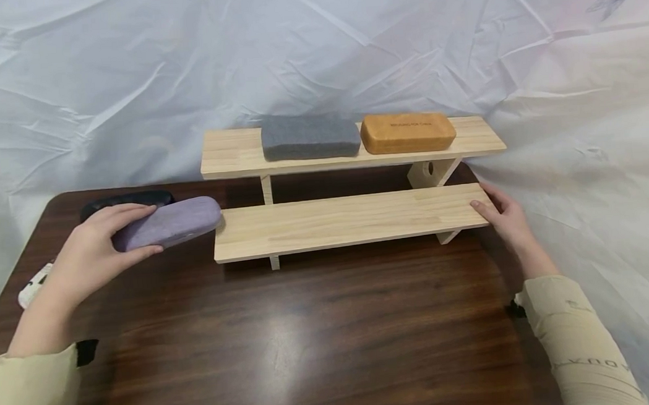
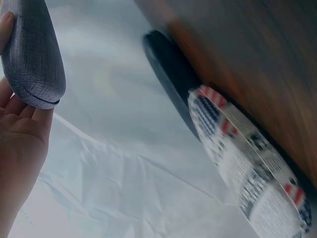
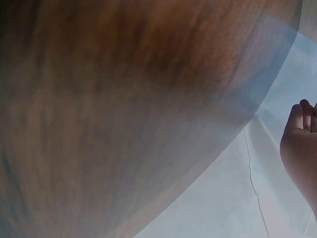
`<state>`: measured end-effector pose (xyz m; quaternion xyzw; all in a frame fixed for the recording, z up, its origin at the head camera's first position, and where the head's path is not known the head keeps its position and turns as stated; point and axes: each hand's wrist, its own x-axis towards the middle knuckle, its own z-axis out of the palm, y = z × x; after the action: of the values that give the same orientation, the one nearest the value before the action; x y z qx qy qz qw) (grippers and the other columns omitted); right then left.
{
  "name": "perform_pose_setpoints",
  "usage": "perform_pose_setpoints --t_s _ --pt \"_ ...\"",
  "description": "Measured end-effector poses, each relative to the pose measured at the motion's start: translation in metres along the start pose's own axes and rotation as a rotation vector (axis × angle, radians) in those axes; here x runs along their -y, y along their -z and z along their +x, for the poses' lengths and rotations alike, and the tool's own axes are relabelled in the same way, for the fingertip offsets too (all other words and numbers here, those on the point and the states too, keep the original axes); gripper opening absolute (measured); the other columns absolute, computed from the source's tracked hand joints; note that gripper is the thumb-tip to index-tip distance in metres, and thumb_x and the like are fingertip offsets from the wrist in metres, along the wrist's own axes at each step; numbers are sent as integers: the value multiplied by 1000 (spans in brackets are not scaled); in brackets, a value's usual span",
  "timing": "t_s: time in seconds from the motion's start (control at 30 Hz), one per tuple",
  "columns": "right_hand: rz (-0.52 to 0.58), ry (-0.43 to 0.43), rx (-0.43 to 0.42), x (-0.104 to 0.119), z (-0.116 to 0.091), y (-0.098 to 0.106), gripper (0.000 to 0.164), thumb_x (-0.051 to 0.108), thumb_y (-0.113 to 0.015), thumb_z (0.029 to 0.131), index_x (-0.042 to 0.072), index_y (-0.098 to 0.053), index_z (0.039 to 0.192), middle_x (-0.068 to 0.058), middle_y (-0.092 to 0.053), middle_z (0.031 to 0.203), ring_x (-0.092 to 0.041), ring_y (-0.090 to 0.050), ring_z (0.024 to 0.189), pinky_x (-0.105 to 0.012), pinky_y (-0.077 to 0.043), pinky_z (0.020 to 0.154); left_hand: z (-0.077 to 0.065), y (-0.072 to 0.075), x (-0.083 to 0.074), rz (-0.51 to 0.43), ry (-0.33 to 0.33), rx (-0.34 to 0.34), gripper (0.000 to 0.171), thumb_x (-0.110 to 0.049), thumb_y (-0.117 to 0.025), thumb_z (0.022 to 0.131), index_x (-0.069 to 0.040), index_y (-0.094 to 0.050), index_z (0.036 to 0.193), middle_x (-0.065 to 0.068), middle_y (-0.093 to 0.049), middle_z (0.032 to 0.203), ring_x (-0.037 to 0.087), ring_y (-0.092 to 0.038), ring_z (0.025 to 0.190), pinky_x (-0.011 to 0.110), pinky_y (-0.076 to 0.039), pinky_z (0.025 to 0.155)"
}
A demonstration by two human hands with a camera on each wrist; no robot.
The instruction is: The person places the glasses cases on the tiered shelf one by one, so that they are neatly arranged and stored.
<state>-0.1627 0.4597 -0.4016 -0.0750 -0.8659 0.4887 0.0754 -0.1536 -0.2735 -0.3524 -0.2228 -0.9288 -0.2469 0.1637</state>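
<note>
In the head view my left hand (image 1: 90, 251) grips a purple glasses case (image 1: 177, 221), thumb on the near side and fingers over the far side. Its front end overlaps the left end of the lower board of a two-tier wooden shelf (image 1: 348, 221). The left wrist view shows the case's woven cloth surface (image 2: 34, 59). At the other end, my right hand (image 1: 510, 222) holds the lower board's right edge, thumb on top; the other fingers are partly hidden. On the upper board sit a grey glasses case (image 1: 310, 138) and an orange-brown one (image 1: 408, 133), side by side.
Behind my left hand lies a black glasses case (image 1: 129, 199) on the dark wooden table (image 1: 322, 339). A case with a newsprint and flag pattern (image 2: 247, 168) lies near the table's left edge. White wrinkled sheeting (image 1: 315, 54) hangs behind and on both sides.
</note>
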Motion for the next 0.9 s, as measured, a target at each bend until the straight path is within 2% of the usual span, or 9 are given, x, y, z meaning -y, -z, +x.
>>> perform_pose_setpoints --t_s 0.07,0.13,0.3,0.33,0.43,0.57,0.73,0.9 --pt "-7 1 2 0 0 1 70 25 -65 107 1 -34 165 -19 -41 167 12 -50 114 0 -44 90 3 -3 -9 -25 -31 -16 78 -3 -100 62 -3 -71 134 23 -69 133 41 -59 122 -1 -23 104" --pt "-7 0 7 1 0 1 70 26 -64 107 2 -34 165 -21 -38 169 11 -49 116 0 -43 91 6 -7 -18 -48 -55 -27 78 -3 -100 61 -3 -71 133 22 -69 133 41 -60 122 -4 -19 105" --pt "-6 -7 16 0 2 0 70 26 -63 108 3 -32 166 -24 -34 170 10 -48 118 0 -43 92 14 -18 -36 -83 -101 -28 73 -4 -100 63 -3 -73 131 22 -71 130 42 -60 124 0 -24 109" --pt "-7 -8 16 0 2 0 70 25 -63 108 2 -32 166 -25 -34 170 10 -48 118 0 -43 92 16 -21 -39 -89 -110 -27 72 -4 -100 64 -2 -73 131 21 -71 130 42 -61 124 2 -26 109" --pt "-19 -14 17 0 3 0 71 26 -62 108 1 -31 166 -27 -33 169 9 -48 119 1 -42 91 21 -28 -46 -85 -116 -8 68 -8 -100 68 -4 -74 131 19 -71 130 39 -61 125 19 -38 111" --pt "-31 -19 23 1 1 1 72 29 -62 108 1 -31 166 -26 -33 170 9 -48 120 1 -42 92 27 -38 -52 -91 -132 15 67 -9 -100 70 -4 -74 131 18 -71 131 37 -62 123 41 -46 102" --pt "-30 -18 24 1 0 1 72 29 -63 108 1 -31 166 -27 -32 170 9 -47 121 1 -42 91 36 -50 -64 -123 -170 38 66 -10 -99 72 -4 -73 132 17 -71 131 35 -64 124 49 -49 101" --pt "-28 -17 29 0 0 3 71 29 -63 108 2 -31 166 -25 -32 171 10 -48 119 1 -42 91 43 -60 -75 -139 -183 66 66 -11 -99 72 -2 -73 132 18 -71 132 35 -64 125 52 -52 104"
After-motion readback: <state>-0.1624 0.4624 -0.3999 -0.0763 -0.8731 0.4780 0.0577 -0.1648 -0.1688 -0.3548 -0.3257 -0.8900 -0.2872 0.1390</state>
